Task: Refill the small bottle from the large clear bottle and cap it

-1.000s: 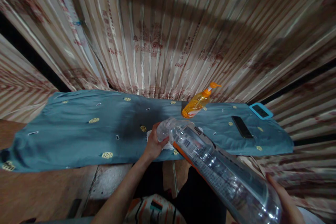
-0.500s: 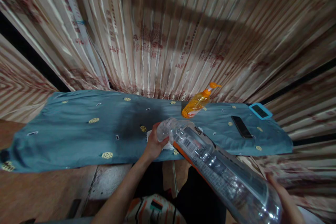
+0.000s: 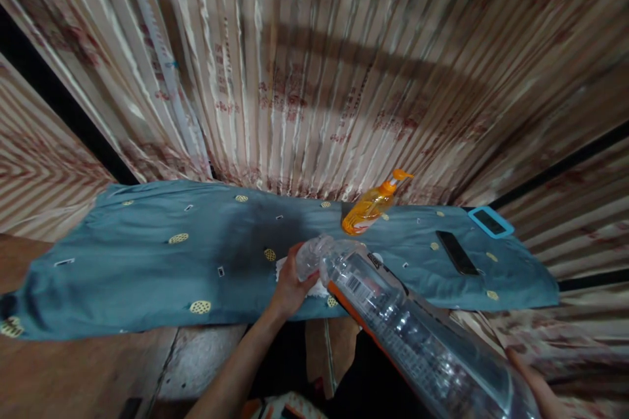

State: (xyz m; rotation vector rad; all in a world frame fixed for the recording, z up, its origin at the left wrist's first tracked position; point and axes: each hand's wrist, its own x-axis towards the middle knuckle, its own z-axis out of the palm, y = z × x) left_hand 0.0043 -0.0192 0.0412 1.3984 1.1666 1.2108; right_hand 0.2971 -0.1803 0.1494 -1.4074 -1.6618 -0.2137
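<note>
My left hand (image 3: 291,288) is wrapped round a clear plastic cup (image 3: 308,258), held tilted over the table. The neck of a large clear plastic bottle (image 3: 417,334) meets the cup's mouth. The bottle carries an orange and grey label with a barcode, and lies slanted with its base toward me at the lower right. My right hand (image 3: 533,383) grips the base end; only part of it shows past the bottle. Whether liquid runs from bottle to cup I cannot make out. Beneath the cup, a white scallop-edged cloth or paper (image 3: 317,289) lies partly hidden.
Behind the cup stands a pump bottle (image 3: 366,209) of orange liquid. A black phone (image 3: 457,253) and a blue-framed device (image 3: 491,222) lie to the right. A teal pineapple-print cloth (image 3: 147,275) covers the table. A pleated curtain (image 3: 314,78) hangs behind it.
The view has tilted up slightly, so the table sits lower in the picture. Both hands keep the same hold on cup and bottle.
</note>
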